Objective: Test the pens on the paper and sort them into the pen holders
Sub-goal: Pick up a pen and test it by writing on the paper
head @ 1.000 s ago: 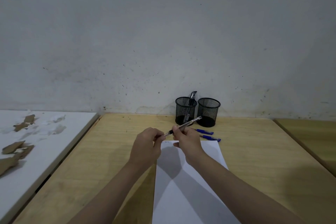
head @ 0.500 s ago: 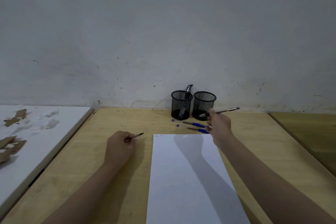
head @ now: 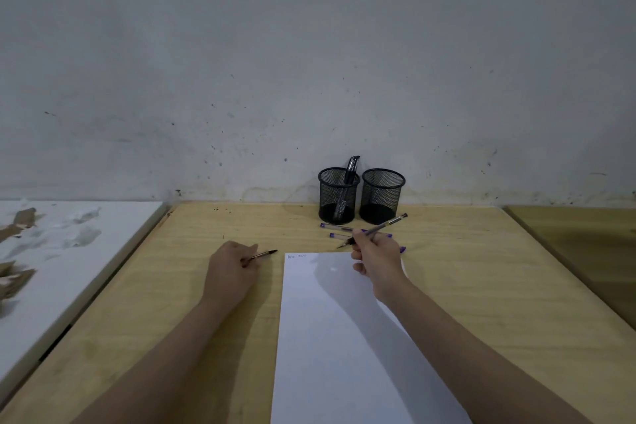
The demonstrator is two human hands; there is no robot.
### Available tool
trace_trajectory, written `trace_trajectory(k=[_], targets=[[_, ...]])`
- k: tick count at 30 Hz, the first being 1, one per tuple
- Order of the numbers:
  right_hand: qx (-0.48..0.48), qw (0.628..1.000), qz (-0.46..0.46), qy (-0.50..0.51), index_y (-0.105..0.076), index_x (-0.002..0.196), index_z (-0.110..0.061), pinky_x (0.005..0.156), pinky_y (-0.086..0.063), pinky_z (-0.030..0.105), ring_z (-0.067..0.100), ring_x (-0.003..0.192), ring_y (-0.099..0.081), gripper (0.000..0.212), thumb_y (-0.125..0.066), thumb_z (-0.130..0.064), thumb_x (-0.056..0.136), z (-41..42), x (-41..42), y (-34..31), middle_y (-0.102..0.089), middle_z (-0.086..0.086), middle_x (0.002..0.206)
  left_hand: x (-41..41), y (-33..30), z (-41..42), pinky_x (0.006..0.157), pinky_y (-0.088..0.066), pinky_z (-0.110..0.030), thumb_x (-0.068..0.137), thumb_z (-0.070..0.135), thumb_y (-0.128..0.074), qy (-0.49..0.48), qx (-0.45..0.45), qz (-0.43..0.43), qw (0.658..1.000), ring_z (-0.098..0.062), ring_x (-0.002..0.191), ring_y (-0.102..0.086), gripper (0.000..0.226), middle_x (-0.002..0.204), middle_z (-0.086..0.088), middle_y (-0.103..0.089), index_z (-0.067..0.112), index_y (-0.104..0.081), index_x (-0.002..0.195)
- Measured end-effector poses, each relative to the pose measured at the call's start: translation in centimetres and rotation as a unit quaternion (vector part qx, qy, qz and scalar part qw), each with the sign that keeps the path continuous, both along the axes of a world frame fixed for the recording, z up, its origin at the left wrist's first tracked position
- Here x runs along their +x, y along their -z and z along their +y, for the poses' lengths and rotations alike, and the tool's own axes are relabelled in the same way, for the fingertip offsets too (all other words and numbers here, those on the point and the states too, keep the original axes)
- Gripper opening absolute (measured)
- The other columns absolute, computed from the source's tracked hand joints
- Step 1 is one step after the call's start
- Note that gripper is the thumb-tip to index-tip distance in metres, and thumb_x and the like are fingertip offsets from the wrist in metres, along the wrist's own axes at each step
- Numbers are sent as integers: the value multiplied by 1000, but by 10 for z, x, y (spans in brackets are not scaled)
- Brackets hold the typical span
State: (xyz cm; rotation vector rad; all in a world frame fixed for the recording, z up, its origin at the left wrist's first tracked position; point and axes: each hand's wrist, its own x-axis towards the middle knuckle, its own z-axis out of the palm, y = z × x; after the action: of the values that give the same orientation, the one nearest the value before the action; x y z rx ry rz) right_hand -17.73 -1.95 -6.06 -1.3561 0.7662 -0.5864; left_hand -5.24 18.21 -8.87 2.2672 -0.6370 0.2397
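**Pen uncapped, held above sheet**

Right hand (head: 377,256) pinches the pen (head: 375,230) in its fingers, tip over the paper's (head: 330,337) far edge. Left hand (head: 230,268), resting on the surface (head: 165,286), grips the cap (head: 263,255). Two holders (head: 339,195) stand by the wall; the left one contains pens.

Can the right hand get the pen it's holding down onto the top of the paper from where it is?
Probably yes. The right hand grips the pen just above the paper, tip pointing down-left at its bare top edge, with nothing between; the left hand rests off to the side.

paper (head: 340,337) | top-left scribbles | illegible; no other text
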Motion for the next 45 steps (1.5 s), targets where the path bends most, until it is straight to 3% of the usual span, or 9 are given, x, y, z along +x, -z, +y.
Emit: trace_trajectory(k=[4,8,10,12,16,22,29,36,45], targets=[[-19,1000,-15,-10,-59,83,-5,56,-47,26,13,62,-54,23,-61,-26,90,4,5,4,-57,5,70,-12,1,2,78,-39,-27,81,13,-59,45,38,-41,997,-29,100,-56,42,105,-13,-61,4,-57,122],[-37,999,-19,-5,-58,77,-12,65,-52,33,14,66,-57,19,-62,-25,89,10,13,11,-60,3,71,-33,3,3,98,-39,-35,78,51,-45,143,81,-50,985,-20,121,-47,64,134,-2,-52,15,-49,130],[-56,998,-15,-5,-59,79,-13,75,-55,38,15,69,-60,17,-63,-26,89,12,17,16,-61,3,73,-38,8,3,111,-26,-47,75,65,-31,177,153,-42,971,-11,136,-29,77,149,7,-33,23,-36,139],[-82,997,-7,-3,-59,80,-15,85,-55,43,20,78,-64,16,-64,-28,88,14,19,21,-64,4,78,-41,10,3,116,-12,-47,72,71,-21,187,196,-13,962,-4,139,-17,83,152,14,-20,27,-30,141],[-110,994,9,-3,-59,80,-22,88,-55,45,23,88,-66,13,-66,-31,85,15,20,24,-69,6,87,-43,10,2,114,-7,-43,70,71,-16,181,205,-10,962,-2,139,-14,85,153,15,-16,28,-28,142],[-145,988,3,-59,-63,68,-18,79,-58,48,26,77,-69,15,-65,-9,79,19,28,23,-70,7,71,-44,13,1,114,-9,-43,73,68,-14,184,202,-28,962,-5,140,-16,83,154,12,-18,25,-28,142],[-73,994,-1,-81,-52,64,-10,47,-55,27,13,47,-64,28,-79,-9,73,27,50,11,-66,12,61,-46,13,0,114,-8,-43,75,65,-3,181,253,-43,949,-6,141,-11,81,155,10,-11,25,-19,144],[-105,994,-12,-31,-44,61,-9,43,-50,29,16,41,-59,28,-63,3,78,23,56,16,-56,13,54,-46,14,0,114,-7,-43,78,63,-5,181,248,-47,951,-8,141,-11,79,156,9,-11,24,-18,145],[-143,988,-12,-54,-44,62,-8,43,-49,28,16,40,-58,26,-60,5,77,23,57,22,-54,18,56,-47,15,0,114,-6,-40,77,64,-4,176,245,-47,952,-6,141,-11,79,155,11,-10,25,-19,144]])
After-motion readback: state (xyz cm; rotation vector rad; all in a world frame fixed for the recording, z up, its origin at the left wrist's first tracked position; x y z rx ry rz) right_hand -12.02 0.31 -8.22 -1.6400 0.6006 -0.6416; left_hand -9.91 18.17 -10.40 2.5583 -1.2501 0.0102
